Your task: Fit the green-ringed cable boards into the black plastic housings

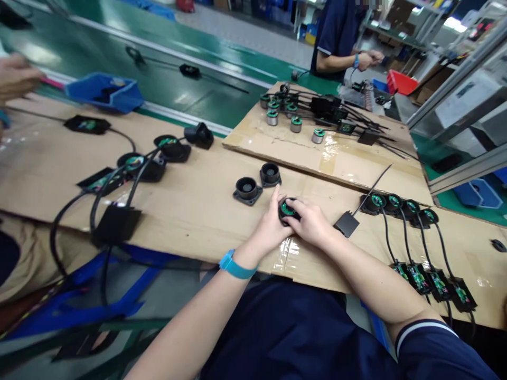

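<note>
My left hand (269, 224) curls round the left side of a round black housing with a green circuit board (288, 209) inside. My right hand (312, 220) grips the same housing from the right, its fingers over the rim and the board. The fingers partly cover the housing, which is at the cardboard surface. Just beyond it are two black square-flanged housings, one nearer (247, 190) and one farther (271, 174), each with a round hub inside. A flat black box with a cable (347, 224) lies to the right of my right hand.
Several wired housings (394, 202) with open circuit boxes (439, 285) line the right side. Metal cylinders (296, 124) and cables occupy the raised cardboard (273, 145). Wired parts (134, 163), a blue bin (103, 92) and another person's hand (18, 76) are left; a co-worker (336, 42) stands beyond.
</note>
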Tool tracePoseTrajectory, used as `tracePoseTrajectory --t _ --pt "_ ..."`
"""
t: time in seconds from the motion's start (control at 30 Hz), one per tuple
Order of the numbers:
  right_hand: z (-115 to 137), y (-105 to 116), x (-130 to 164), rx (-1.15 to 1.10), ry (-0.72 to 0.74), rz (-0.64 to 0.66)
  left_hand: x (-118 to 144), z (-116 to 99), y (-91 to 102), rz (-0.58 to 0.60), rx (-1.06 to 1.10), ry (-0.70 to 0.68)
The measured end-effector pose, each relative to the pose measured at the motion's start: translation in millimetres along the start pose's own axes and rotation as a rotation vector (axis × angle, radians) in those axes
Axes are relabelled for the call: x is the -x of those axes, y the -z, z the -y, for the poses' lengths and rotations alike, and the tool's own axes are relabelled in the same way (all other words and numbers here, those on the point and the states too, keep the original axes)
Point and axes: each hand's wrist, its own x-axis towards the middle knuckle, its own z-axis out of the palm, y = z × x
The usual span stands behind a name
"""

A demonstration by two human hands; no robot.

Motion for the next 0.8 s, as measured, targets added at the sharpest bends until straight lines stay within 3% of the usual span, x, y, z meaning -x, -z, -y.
tracePoseTrajectory --t 0.17,0.3,0.43,0.53,0.6,0.67,0.73,0.8 --pt "5.0 9.9 6.0 0.077 -0.046 -0.200 0.7 13.1 6.3 -0.211 0.143 -0.086" --pt "4.7 12.4 10.4 0.136 -0.171 -0.047 -2.9 19.8 15.7 -0.305 0.155 -0.194" --pt "2.8 4.1 15.3 0.111 -0.188 -0.175 1.7 18.5 17.5 -0.415 0.121 -0.216" --pt "-2.4 9.5 19.9 0.063 -0.193 -0.107 4.9 14.9 16.2 -0.437 0.012 -0.219" --pt "-6.2 36.7 29.6 -0.057 -0.184 -0.232 1.9 8.4 15.7 -0.353 -0.113 -0.205" --pt "-8.2 89.2 50.9 -0.195 -0.178 -0.495 -7.2 -2.6 15.3 -0.263 -0.298 -0.231" --pt "-7.6 162.5 84.1 -0.265 -0.178 -0.760 -22.5 -15.0 14.7 -0.229 -0.505 -0.297" --pt "-4.4 245.0 125.3 -0.195 -0.163 -1.013 -41.5 -23.4 14.6 -0.214 -0.670 -0.336"
